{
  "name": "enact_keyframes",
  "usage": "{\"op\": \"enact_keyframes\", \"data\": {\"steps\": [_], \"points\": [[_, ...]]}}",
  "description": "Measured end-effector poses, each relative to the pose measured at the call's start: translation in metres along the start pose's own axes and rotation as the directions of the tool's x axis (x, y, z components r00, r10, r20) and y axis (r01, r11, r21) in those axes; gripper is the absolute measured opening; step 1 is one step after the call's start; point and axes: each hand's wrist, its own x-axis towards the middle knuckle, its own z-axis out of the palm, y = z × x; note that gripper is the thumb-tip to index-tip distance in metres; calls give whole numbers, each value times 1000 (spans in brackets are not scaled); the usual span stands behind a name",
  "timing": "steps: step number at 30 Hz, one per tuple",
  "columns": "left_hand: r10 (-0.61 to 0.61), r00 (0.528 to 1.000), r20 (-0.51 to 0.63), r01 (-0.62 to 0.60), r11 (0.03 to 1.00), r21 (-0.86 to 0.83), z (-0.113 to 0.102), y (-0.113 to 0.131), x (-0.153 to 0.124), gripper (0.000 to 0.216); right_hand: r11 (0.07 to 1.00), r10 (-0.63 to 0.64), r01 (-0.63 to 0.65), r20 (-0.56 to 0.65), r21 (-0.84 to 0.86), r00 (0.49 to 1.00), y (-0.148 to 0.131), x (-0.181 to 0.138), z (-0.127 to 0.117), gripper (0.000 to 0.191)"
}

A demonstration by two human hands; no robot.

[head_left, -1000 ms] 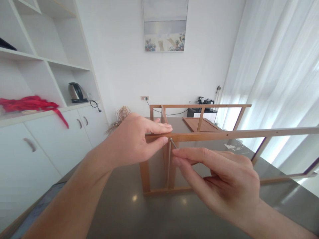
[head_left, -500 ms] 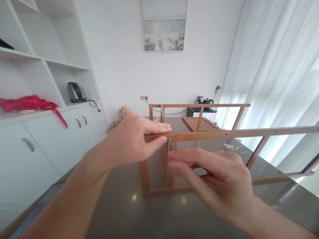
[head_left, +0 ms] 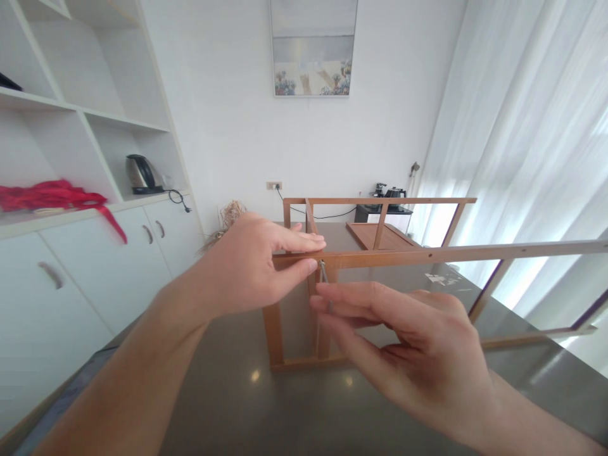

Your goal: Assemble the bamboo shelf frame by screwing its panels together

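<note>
A wooden frame (head_left: pixel 403 255) of thin rails and posts stands on a dark glossy table (head_left: pixel 266 411). My left hand (head_left: pixel 251 266) grips the near top rail at its left corner, thumb under and fingers over the wood. Just below that corner my right hand (head_left: pixel 403 342) pinches a small metal hex key (head_left: pixel 323 273) between thumb and fingers. The key's tip sits at the underside of the rail beside my left thumb.
White cabinets and shelves on the left hold a kettle (head_left: pixel 139 175) and a red cloth (head_left: pixel 57 196). A flat wooden panel (head_left: pixel 380 236) lies behind the frame on the table. White curtains (head_left: pixel 532 139) hang at the right, a picture (head_left: pixel 313 47) on the far wall.
My right hand has shifted slightly left and turned the small key at the rail's corner. My left hand has stayed on the rail.
</note>
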Motion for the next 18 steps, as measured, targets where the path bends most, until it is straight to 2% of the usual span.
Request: {"op": "enact_keyframes", "data": {"steps": [6,18], "points": [[0,1000,2,0,1000,8,0,0,0,30,993,-80,77,-30,-86,996,2,2,-1,10],[12,1000,2,-12,1000,-15,0,0,1,29,995,-90,85,-107,-57,990,0,10,-2,3]]}}
